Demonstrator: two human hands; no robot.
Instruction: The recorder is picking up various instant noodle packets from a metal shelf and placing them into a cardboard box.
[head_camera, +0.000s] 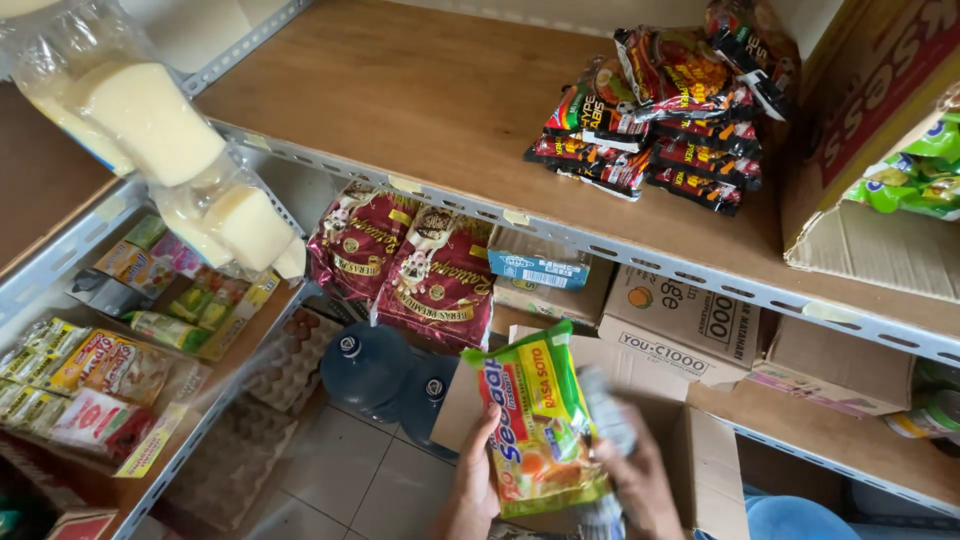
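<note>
The person holds a stack of instant-noodle packets (540, 420) low in the view, at about 6 o'clock, over an open cardboard box (700, 450). The left hand (478, 480) clasps the stack's left edge, thumb on the green and yellow front; that grip is closed on the packets. The right hand (640, 480) is blurred at the stack's right side, fingers curled against the rear packets, so it appears to be pinching them too.

The packets look light, thin-skinned and glossy, so they would likely slide over one another, and the dry noodle block inside would probably crack under a hard squeeze. A hold across the flat faces, or at the crimped side seams, seems safer than pressing the middle.

At 12 to 1 o'clock the upper shelf (420, 90) carries a pile of dark red noodle packets (660, 110), with bare wood to their left. Its perforated metal edge (640, 255) runs just above the hands. At 3 o'clock a large carton (870, 160) lies on its side with green packets showing. Below the shelf edge, at 10 to 11 o'clock from the stack, stand two maroon rice bags (410, 265) and two water jugs (375, 365) on the tiled floor (360, 470). Room to move is mostly upward and leftward.
</note>
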